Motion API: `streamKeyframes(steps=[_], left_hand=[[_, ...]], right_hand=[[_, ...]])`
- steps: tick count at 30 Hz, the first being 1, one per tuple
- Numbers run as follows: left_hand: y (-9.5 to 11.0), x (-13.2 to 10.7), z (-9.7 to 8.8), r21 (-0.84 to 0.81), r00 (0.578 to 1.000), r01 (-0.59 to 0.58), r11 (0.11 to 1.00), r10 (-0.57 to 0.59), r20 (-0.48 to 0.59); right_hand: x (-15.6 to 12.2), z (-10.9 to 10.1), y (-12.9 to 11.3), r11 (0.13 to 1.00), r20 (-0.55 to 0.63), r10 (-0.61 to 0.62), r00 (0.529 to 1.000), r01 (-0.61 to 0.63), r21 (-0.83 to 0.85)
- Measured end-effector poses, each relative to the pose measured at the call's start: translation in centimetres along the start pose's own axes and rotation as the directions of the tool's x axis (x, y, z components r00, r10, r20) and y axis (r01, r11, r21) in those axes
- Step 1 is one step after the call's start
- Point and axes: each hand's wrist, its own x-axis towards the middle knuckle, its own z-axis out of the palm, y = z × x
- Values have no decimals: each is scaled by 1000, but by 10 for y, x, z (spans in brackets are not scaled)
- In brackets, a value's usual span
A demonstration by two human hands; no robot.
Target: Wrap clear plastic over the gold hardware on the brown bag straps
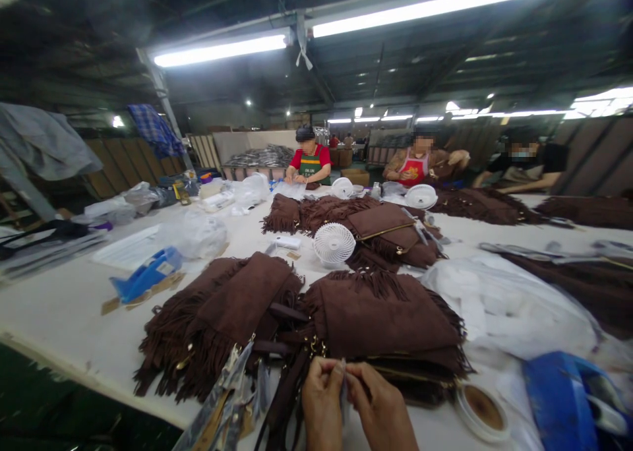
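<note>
My left hand (320, 401) and my right hand (380, 406) meet at the near edge of the table, fingertips pinched together. Between them stands a thin greyish strip (344, 393); its exact kind is too blurred to tell. Just beyond my fingers lies a dark brown fringed bag (380, 316) with gold-coloured hardware and a zip edge. A second brown fringed bag (237, 299) rests to its left. Brown straps (285, 388) run down beside my left hand. Plastic-wrapped straps or chains (230, 391) lie further left.
Blue tape dispensers (146, 276) (558, 398) stand left and right. A tape roll (482, 411) lies near my right hand. Beyond are a white fan (334, 244), more brown bags (380, 227) and clear plastic (509, 302). Several people work across the table (64, 312).
</note>
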Motion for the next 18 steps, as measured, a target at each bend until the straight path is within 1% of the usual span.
streamKeyframes(steps=[2, 5, 7, 9, 11, 15, 16, 18], left_hand=[[2, -1, -4, 30, 1000, -22, 999, 21, 23], [1, -2, -9, 9, 993, -42, 999, 41, 109], [1, -1, -11, -12, 985, -29, 1000, 30, 168], [1, 1, -12, -8, 981, -10, 1000, 12, 195], [2, 3, -12, 17, 983, -10, 1000, 7, 182], [2, 6, -12, 75, 993, -7, 997, -3, 121], [2, 6, -12, 72, 994, 4, 997, -12, 111], [0, 5, -11, 44, 995, 29, 999, -33, 92]], right_hand=[[1, 3, -1, 998, -28, -26, 999, 25, -50], [4, 4, -2, 995, -35, -6, 999, 3, -102], [6, 2, -3, 993, -23, 3, 1000, -6, -119], [9, 0, -5, 994, -11, 21, 1000, -23, -108], [11, -2, -6, 996, 1, 68, 998, -67, -64], [12, 0, -5, 973, 41, 196, 980, -200, 118], [11, 1, -4, 967, 41, 205, 978, -209, 149], [10, 3, -3, 969, 23, 186, 982, -187, 159]])
